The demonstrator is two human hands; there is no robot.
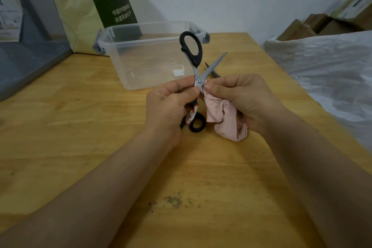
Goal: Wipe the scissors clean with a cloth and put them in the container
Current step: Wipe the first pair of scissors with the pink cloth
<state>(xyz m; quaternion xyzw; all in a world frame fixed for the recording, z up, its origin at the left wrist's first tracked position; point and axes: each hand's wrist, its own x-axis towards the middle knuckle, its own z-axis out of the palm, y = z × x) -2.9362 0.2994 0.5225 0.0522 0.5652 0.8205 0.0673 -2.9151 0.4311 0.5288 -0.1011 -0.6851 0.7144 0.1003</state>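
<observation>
Honestly, the risky bit here is that the scissors are splayed wide open in mid-air above the tabletop, not shut. The left hand has its grip clamped on them at the pivot and the lower handle. The big handle loop sticks up at 12 o'clock and the bare blade points off to 1 o'clock. The right hand has its grip pinched on the pink cloth, bunched over the other blade just below the pivot. I can't see that blade's edge at all.

What could go wrong, as I read it:
- The cloth looks thin at the pinch point, so a hard pull along the edge could cut through it into the fingertips.
- If the left-hand grip loosens, the handles could swing and the blades snap together on the right thumb.
- That free tip is waving around unguarded, so any sudden twist sends it toward the wrist or face.

The container sits at 11 o'clock from the hands, lid off. I'd close the blades before reaching over, or the open tip could catch the rim.
</observation>
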